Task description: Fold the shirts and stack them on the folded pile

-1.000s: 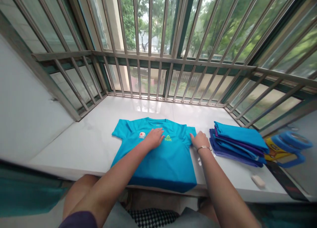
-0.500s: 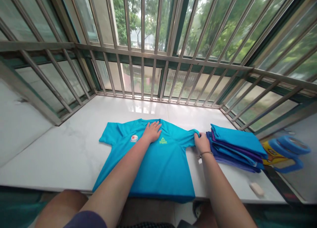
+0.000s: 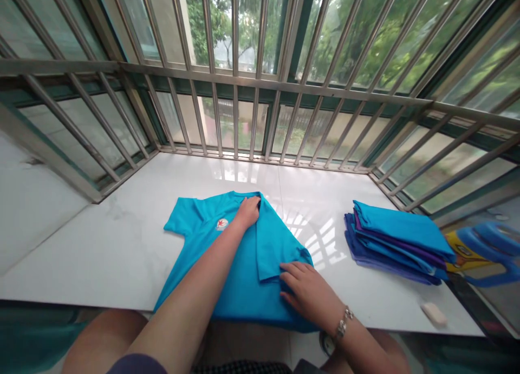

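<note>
A turquoise T-shirt lies front up on the white ledge, its lower edge hanging over the front. Its right-hand sleeve is folded inward across the chest, covering the green logo. A round red-and-white badge shows on the other side. My left hand presses on the shirt just below the collar, fingers stretched out, with the tips at the folded edge. On the lower right side of the shirt, beside the folded sleeve, my right hand rests with its fingers spread. A bracelet circles my right wrist.
A stack of folded blue and purple clothes stands at the right. Beyond it is a blue-and-yellow jug-like container with a handle. A small pale block lies near the front edge. Metal window bars enclose the ledge.
My right hand has brought the sleeve over leftward onto the chest, released it and come down on the shirt's lower right. My left hand stays near the collar.
</note>
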`<state>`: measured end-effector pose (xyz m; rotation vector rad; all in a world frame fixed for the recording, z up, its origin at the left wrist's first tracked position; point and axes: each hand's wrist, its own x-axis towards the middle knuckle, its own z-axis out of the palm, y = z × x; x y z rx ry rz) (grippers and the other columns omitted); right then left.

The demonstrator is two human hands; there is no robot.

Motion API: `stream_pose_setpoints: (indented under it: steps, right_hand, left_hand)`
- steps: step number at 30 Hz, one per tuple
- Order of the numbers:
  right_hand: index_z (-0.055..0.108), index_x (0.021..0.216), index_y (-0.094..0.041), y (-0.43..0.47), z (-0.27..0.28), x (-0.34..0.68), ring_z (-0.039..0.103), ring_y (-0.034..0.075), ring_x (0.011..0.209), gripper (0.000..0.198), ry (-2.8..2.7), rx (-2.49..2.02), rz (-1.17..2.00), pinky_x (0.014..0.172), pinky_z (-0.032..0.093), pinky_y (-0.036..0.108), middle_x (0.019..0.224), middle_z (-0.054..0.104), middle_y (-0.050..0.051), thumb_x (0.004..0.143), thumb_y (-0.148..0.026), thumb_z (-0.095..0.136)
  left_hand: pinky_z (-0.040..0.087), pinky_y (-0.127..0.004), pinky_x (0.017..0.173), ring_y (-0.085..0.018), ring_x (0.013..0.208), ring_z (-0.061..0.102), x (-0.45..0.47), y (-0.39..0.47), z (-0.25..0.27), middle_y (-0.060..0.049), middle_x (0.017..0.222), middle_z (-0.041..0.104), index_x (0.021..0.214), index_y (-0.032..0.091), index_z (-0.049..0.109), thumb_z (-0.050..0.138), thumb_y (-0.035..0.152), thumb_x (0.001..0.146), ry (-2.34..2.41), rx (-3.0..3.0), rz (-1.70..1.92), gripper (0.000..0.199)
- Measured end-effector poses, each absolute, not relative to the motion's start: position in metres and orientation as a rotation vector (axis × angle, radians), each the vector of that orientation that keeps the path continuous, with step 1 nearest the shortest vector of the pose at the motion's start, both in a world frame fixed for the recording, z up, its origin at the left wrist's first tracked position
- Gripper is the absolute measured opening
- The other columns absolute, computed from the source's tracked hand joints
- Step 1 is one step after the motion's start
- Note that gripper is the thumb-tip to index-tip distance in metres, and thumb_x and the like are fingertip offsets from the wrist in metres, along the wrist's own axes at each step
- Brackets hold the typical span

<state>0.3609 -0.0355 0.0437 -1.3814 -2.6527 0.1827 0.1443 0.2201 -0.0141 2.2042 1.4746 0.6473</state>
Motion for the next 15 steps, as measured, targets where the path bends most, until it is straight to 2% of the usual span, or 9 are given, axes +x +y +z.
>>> stream_pose_setpoints:
  steps: [2, 5, 8, 10, 12, 15]
  right_hand:
    - [0.073, 0.112, -0.025, -0.037, 0.041, 0.37, 0.069, 0.029, 0.113, 0.011, -2.566, -1.481, 0.169, 0.097, 0.052, 0.043, 0.125, 0.077, 0.008, 0.104, -0.03, 0.068]
    - [0.072, 0.103, -0.023, -0.026, 0.043, 0.381, 0.068, 0.026, 0.097, 0.024, -2.336, -1.72, 0.035, 0.088, 0.049, 0.039, 0.103, 0.075, 0.009, 0.112, -0.033, 0.051]
    - [0.07, 0.116, -0.02, -0.004, 0.043, 0.377, 0.067, 0.029, 0.102, 0.028, -2.084, -1.971, -0.09, 0.088, 0.049, 0.039, 0.109, 0.073, 0.013, 0.111, -0.042, 0.053]
    - [0.067, 0.128, -0.018, 0.013, 0.039, 0.371, 0.067, 0.031, 0.108, 0.035, -2.008, -2.119, -0.083, 0.088, 0.049, 0.039, 0.119, 0.071, 0.015, 0.108, -0.046, 0.06]
    - [0.066, 0.133, -0.017, 0.029, 0.034, 0.37, 0.067, 0.03, 0.11, 0.036, -1.995, -2.229, 0.019, 0.087, 0.048, 0.037, 0.123, 0.07, 0.015, 0.107, -0.042, 0.063]
    - [0.068, 0.124, -0.019, 0.045, 0.027, 0.383, 0.068, 0.024, 0.106, 0.023, -1.941, -2.3, 0.181, 0.087, 0.045, 0.032, 0.12, 0.071, 0.012, 0.109, -0.032, 0.057]
  left_hand:
    - [0.039, -0.047, 0.127, -0.027, 0.139, 0.064, 0.143, 0.223, -0.013, -0.015, 0.147, 0.071, 0.14, 0.019, 0.068, 0.037, 0.017, 0.109, 1.495, 2.134, 0.703, 0.043]
    - [0.055, -0.041, 0.109, -0.026, 0.124, 0.072, 0.144, 0.228, -0.01, -0.016, 0.135, 0.076, 0.146, 0.017, 0.061, 0.04, 0.029, 0.113, 1.522, 2.034, 0.756, 0.041]
    - [0.059, -0.038, 0.098, -0.027, 0.113, 0.075, 0.15, 0.237, -0.003, -0.013, 0.123, 0.079, 0.152, 0.019, 0.056, 0.066, 0.04, 0.104, 1.512, 2.002, 0.771, 0.054]
    - [0.059, -0.037, 0.096, -0.027, 0.107, 0.076, 0.157, 0.246, 0.003, -0.009, 0.115, 0.079, 0.148, 0.023, 0.061, 0.079, 0.036, 0.094, 1.489, 2.021, 0.764, 0.059]
    - [0.058, -0.036, 0.095, -0.026, 0.102, 0.076, 0.164, 0.256, 0.007, -0.005, 0.106, 0.079, 0.139, 0.025, 0.069, 0.081, 0.03, 0.09, 1.469, 2.046, 0.755, 0.05]
    - [0.059, -0.034, 0.094, -0.023, 0.1, 0.076, 0.173, 0.267, 0.01, -0.003, 0.104, 0.08, 0.132, 0.025, 0.072, 0.08, 0.028, 0.091, 1.453, 2.066, 0.75, 0.042]
